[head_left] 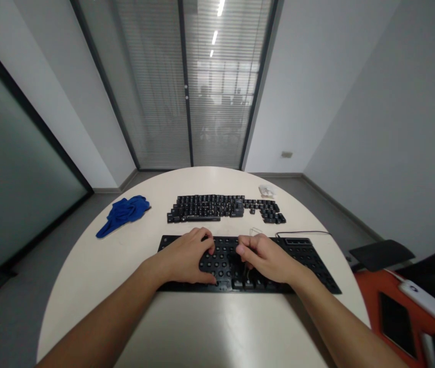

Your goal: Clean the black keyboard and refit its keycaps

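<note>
A black keyboard (223, 285) lies in front of me, with bare switch stems across much of its middle and a few keycaps still seated along the near row. My left hand (188, 258) rests on its left part, thumb and fingers apart. Over the middle, my right hand (265, 255) is closed round a wire keycap puller (255, 231); thin wire loops stick out above and below the fist. The lower wire reaches down to the keys, but I cannot tell whether it grips one. Behind the keyboard, many loose black keycaps (209, 207) lie laid out in keyboard order.
A crumpled blue cloth (127, 212) lies at the left of the round white table (144, 327). A small clear bag (267, 191) sits at the back right. The keyboard's cable (305, 232) runs right. An orange chair (374, 294) beside the table holds a phone (397, 323) and a white power strip (430, 304).
</note>
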`<state>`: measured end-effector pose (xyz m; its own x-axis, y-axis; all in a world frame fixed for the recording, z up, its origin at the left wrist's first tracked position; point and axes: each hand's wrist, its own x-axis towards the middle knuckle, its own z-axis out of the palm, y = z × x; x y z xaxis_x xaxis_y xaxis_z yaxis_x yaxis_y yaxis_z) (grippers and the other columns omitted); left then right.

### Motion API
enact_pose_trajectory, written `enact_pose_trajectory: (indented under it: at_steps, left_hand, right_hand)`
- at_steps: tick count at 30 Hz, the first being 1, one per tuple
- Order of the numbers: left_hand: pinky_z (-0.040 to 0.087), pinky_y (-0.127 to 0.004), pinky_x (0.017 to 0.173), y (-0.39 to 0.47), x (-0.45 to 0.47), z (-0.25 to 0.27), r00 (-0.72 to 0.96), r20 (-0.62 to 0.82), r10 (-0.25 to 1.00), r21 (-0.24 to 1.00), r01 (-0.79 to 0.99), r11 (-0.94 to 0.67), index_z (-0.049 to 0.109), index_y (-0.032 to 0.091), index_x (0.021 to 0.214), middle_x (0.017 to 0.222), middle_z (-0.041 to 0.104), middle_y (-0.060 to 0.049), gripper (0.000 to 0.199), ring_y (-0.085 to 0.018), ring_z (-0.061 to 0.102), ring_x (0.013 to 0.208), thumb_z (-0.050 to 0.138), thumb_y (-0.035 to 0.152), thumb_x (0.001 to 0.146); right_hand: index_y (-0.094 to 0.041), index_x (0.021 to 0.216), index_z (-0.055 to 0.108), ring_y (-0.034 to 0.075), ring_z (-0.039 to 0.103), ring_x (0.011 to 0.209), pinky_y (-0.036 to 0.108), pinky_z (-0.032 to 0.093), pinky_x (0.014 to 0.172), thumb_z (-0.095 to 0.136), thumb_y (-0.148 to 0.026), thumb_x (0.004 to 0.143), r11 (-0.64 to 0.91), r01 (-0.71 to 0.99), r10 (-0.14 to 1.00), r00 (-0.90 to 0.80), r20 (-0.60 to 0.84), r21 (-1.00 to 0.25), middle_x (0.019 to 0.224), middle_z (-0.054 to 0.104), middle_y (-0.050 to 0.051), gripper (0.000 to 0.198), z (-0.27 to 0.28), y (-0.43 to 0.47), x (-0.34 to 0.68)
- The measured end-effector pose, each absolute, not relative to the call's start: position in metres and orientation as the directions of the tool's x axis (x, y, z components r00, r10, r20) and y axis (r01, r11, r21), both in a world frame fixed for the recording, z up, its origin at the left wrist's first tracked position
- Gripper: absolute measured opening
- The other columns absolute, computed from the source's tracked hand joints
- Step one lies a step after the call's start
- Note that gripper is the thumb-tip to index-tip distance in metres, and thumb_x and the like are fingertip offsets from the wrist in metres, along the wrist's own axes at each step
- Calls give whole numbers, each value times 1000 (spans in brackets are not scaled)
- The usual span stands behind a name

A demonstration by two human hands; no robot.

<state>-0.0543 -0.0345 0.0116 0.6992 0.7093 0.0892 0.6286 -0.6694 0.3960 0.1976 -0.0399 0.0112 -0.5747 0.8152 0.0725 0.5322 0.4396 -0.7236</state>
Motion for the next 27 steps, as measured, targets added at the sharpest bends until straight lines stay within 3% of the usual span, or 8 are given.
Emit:
enact_pose_trajectory:
  at_steps: [4,7,11,15,17,21,27]
  left_hand:
    - [47,-40,94,-35,-50,17,699,187,690,383,595,-707,61,20,97,107,60,-8,34,-27,56,104,76,42,76]
    - [46,-40,95,-35,-42,22,637,339,692,422,555,-717,60,20,109,107,65,-7,23,-25,59,104,62,32,90]
    - [49,-37,92,-39,-31,24,535,475,699,496,493,-715,56,23,129,105,69,-5,32,-20,63,99,50,27,98]
    - [51,-35,89,-43,-26,22,532,524,665,473,468,-747,68,21,110,102,71,-5,21,-20,64,96,50,24,98]
    - [52,-33,86,-41,-27,20,505,526,685,503,465,-729,70,20,98,97,71,-5,19,-19,65,93,51,22,98]
    - [53,-31,77,-32,-31,16,344,505,792,622,492,-610,70,20,93,93,71,-4,17,-17,64,82,54,24,96]
    - [52,-26,64,-25,-29,4,282,390,877,753,451,-480,69,19,92,84,71,-1,11,-14,63,70,59,24,91]
  right_hand:
    - [-20,70,48,12,47,55,24,34,55,39,-51,101,429,575,832,-552,57,-697,58,53,-2,45,10,-37,197]
    - [-19,71,51,12,46,56,24,32,55,43,-50,100,470,577,816,-572,80,-668,60,53,-3,43,10,-38,194]
    - [-18,78,59,12,48,58,24,33,58,51,-46,98,568,571,760,-640,112,-593,66,60,-1,35,7,-41,185]
    - [-18,81,63,13,53,63,24,35,62,51,-42,98,611,552,727,-676,125,-568,73,65,1,32,3,-41,179]
    - [-18,79,62,13,51,62,24,34,60,54,-42,97,593,551,742,-657,132,-588,70,62,0,31,3,-40,180]
    - [-17,71,63,12,46,58,25,33,56,59,-45,93,499,525,804,-578,142,-689,62,54,-2,36,4,-34,193]
    - [-16,107,73,17,61,69,30,47,68,69,-47,85,245,249,910,-393,133,-937,76,70,3,39,3,-19,214]
